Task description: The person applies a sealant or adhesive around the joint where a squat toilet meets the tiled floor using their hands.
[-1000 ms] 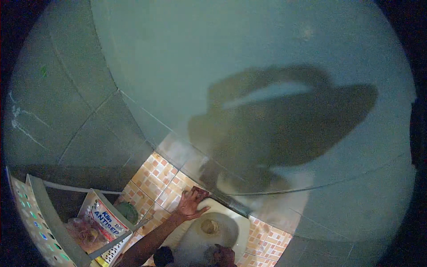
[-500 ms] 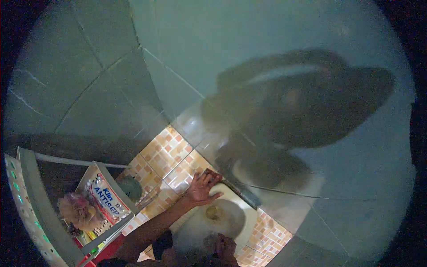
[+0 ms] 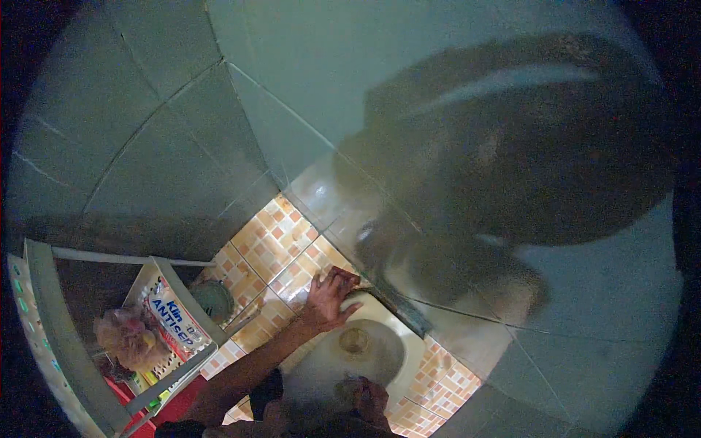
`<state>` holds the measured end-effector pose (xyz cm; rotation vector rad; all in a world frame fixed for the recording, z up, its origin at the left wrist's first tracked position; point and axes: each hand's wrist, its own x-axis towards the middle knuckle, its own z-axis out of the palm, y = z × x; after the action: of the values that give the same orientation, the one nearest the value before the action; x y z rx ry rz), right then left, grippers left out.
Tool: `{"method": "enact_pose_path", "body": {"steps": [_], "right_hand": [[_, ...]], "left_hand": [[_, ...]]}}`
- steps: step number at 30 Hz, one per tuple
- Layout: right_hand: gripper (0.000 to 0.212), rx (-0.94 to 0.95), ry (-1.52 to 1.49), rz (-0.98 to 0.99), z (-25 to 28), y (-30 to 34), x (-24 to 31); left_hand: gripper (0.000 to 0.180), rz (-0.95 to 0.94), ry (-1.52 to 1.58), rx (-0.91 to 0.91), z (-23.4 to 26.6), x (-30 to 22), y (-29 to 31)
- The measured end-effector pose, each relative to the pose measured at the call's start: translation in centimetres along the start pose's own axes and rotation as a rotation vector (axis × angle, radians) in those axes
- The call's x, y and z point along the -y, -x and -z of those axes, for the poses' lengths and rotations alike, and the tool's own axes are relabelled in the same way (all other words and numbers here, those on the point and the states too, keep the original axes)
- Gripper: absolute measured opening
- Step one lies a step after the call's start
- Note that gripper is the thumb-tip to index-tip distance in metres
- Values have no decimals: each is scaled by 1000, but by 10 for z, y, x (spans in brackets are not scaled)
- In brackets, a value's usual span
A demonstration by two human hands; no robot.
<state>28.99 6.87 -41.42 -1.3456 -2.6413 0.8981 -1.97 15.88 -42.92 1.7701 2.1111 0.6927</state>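
Note:
A cream toilet bowl (image 3: 412,358) is set in the tiled floor, with a round brownish drain (image 3: 355,341) toward its far end. My left hand (image 3: 330,298) reaches to the bowl's far left rim, thumb apart and fingers stretched out. Its fingertips touch or lie beside a small reddish-brown block (image 3: 346,277). Lower in the picture, my right hand (image 3: 372,400) is over the near part of the bowl with curled fingers. Whatever it may hold is hidden; a pale blurred patch shows next to it.
On the left stands a rack (image 3: 44,306) with a white printed detergent pack (image 3: 175,314), a pinkish mesh puff (image 3: 131,339) and red items. A greenish round container (image 3: 212,299) is beside it. A dark ledge (image 3: 398,310) runs along the wall (image 3: 292,95) behind the bowl.
The view has shifted slightly, and the shadow on the wall has grown toward the upper right. My left hand remains at the rim; my right hand stays over the bowl, nearly in place.

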Motion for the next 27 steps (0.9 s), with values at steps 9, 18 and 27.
{"method": "enact_pose_path", "body": {"steps": [9, 18, 27], "right_hand": [[34, -41, 20, 61, 28, -18, 39], [28, -213, -164, 84, -15, 4, -5], [33, -139, -2, 65, -12, 5, -11]], "left_hand": [[55, -93, 37, 25, 5, 11, -8], [58, -100, 8, 1, -4, 6, -3], [57, 67, 48, 19, 1, -2, -10]]}}
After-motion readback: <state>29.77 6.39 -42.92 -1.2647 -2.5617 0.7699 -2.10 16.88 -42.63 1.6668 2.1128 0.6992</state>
